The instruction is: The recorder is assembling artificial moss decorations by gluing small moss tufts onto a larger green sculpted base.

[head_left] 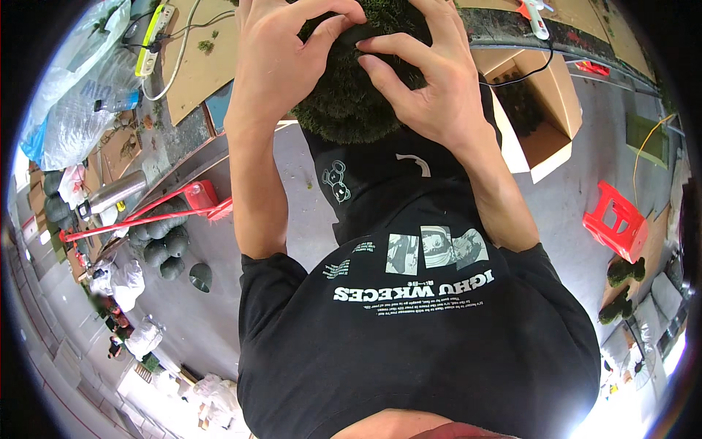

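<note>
- Black T-shirt (424,351) with white print fills the lower middle, nearest the camera.
- Green artificial-grass ball (351,113) sits beyond the shirt, above the lap, at the near side of the tabletop (208,55).
- Left hand (289,47) is curled over the ball's left side, thumb and forefinger bent close together; whether they pinch anything, I cannot tell.
- Right hand (431,80) arches over the right side, thumb and forefinger just apart near a dark grey patch; its grip I cannot tell either.
- Open cardboard box (540,143) stands just beside the right forearm, crowding that side.
- Grey floor (552,212) lies open between that forearm and a red plastic stool (616,222).
- Leftward, room is tighter: the tabletop's edge slants near the forearm, with dark grey domes (156,252) beyond.
- Power strip (153,44) lies on the tabletop's left part.
</note>
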`<move>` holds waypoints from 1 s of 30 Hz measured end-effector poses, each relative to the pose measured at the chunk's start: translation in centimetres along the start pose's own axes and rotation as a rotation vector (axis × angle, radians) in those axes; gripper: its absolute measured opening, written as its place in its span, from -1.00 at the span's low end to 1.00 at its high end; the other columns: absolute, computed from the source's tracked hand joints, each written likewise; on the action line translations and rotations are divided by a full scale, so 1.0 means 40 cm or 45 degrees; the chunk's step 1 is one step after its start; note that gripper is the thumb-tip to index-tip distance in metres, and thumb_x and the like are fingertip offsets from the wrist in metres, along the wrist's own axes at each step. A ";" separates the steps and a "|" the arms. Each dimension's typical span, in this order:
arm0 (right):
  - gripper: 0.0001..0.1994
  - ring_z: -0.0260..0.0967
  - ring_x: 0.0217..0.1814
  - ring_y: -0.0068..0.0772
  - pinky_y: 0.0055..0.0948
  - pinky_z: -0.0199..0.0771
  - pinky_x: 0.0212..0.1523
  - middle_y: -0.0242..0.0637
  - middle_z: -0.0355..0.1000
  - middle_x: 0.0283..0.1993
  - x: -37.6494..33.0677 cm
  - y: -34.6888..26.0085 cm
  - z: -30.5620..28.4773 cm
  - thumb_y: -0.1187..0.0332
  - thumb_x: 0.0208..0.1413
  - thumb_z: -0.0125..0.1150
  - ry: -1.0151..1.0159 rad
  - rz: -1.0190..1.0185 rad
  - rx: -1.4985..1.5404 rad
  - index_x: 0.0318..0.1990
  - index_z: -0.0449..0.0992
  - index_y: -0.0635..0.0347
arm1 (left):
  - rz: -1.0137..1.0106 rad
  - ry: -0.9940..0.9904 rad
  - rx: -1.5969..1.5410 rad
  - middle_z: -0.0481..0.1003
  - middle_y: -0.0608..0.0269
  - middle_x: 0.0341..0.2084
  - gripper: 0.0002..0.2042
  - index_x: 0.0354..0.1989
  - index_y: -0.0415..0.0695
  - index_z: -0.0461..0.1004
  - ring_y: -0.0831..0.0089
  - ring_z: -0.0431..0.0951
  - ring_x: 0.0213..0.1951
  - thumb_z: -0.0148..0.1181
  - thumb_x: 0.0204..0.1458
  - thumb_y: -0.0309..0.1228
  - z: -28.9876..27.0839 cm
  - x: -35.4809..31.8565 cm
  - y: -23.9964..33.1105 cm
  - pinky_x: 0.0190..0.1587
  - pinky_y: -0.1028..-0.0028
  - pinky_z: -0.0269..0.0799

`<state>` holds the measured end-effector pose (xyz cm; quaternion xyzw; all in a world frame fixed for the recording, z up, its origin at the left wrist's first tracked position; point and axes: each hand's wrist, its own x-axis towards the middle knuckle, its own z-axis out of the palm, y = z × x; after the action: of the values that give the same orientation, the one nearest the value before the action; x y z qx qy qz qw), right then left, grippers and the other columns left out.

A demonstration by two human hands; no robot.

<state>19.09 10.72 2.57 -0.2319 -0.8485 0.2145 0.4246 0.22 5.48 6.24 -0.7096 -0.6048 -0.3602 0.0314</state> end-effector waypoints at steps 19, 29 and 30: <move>-0.71 -0.01 0.55 0.43 0.20 0.00 0.51 0.27 0.10 0.48 0.024 0.004 0.006 0.40 0.00 0.37 -0.100 0.006 0.003 -0.06 0.67 0.16 | 0.036 0.294 -0.236 0.64 0.15 -0.20 -0.84 -0.13 -0.25 0.59 0.20 0.56 0.05 0.25 0.13 -0.68 -0.007 -0.077 0.015 0.08 0.30 0.46; -0.71 -0.05 0.57 0.41 0.25 -0.07 0.53 0.26 0.06 0.50 0.020 0.008 0.005 0.42 -0.01 0.36 -0.091 -0.015 0.004 -0.08 0.60 0.20 | -0.124 0.240 -0.296 0.64 0.14 -0.21 -0.76 -0.09 -0.23 0.57 0.14 0.56 0.10 0.28 0.06 -0.71 0.034 -0.093 0.025 0.12 0.27 0.47; -0.71 -0.05 0.58 0.41 0.25 -0.07 0.53 0.26 0.06 0.50 0.020 0.008 0.005 0.42 -0.01 0.36 -0.111 0.011 0.011 -0.08 0.59 0.20 | -0.121 0.239 -0.296 0.64 0.14 -0.21 -0.76 -0.09 -0.23 0.57 0.14 0.56 0.10 0.28 0.06 -0.71 0.034 -0.091 0.027 0.12 0.27 0.47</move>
<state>18.56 11.41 2.79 -0.2243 -0.8642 0.2298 0.3874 1.76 2.80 3.66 -0.6422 -0.5864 -0.4935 -0.0116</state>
